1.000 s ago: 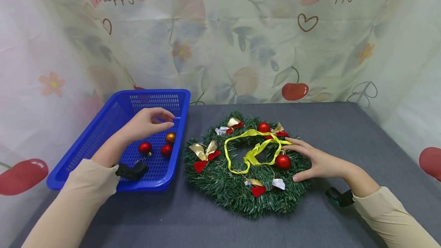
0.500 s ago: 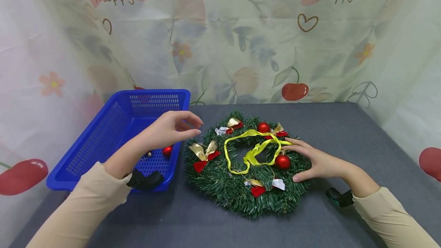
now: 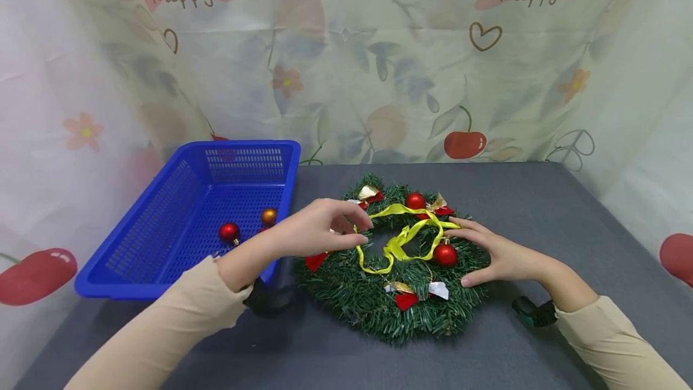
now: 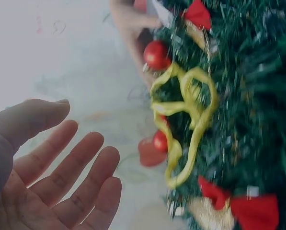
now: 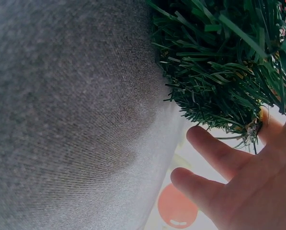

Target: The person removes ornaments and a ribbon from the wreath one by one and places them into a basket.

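A green artificial wreath point(image 3: 373, 312) lies flat on the grey table, decorated with red and gold bows point(image 3: 406, 300), one red bauble point(image 3: 445, 254) at its right and another red bauble point(image 3: 415, 201) at the back. A loop of yellow ribbon point(image 3: 397, 248) lies across its centre. My left hand point(image 3: 322, 230) hovers over the wreath's left part, palm empty and fingers loosely bent, partly hiding a bow. At the right edge my right hand point(image 3: 500, 257) rests on the wreath with fingers spread; in the right wrist view its fingers point(image 5: 219, 151) reach beside the greenery.
A blue plastic basket point(image 3: 146, 291) stands to the left of the wreath. Inside it are a red bauble point(image 3: 229, 232) and an orange-gold bauble point(image 3: 269, 216), with more red partly hidden by the left arm. A patterned curtain point(image 3: 346, 77) hangs behind the table.
My left hand has moved right from over the basket to over the wreath, holding nothing. My right hand and the wreath have stayed where they were.
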Demonstrator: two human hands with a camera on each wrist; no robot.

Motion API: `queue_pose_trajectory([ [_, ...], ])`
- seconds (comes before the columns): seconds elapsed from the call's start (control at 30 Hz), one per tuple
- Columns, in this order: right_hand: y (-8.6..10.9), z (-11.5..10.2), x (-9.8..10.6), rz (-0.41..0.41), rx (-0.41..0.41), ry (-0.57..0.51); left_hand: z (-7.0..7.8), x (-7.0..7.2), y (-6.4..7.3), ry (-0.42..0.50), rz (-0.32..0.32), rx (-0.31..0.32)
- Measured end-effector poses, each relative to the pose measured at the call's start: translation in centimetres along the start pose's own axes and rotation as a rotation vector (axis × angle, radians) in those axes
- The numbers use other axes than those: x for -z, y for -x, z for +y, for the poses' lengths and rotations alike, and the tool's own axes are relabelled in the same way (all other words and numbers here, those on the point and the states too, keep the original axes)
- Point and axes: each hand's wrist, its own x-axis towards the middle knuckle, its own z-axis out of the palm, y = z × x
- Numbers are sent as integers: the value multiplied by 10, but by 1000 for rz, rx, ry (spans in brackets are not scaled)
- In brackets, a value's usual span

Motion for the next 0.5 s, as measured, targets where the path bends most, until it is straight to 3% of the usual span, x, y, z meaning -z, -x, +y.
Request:
queue_pose_trajectory([
  [0.27,0,1,0,-4,0,-4,10,-28,-25,23,-103,-36],
  [0.5,0,2,1,-3,9,-3,16,-52,-42,53,-145,-46],
])
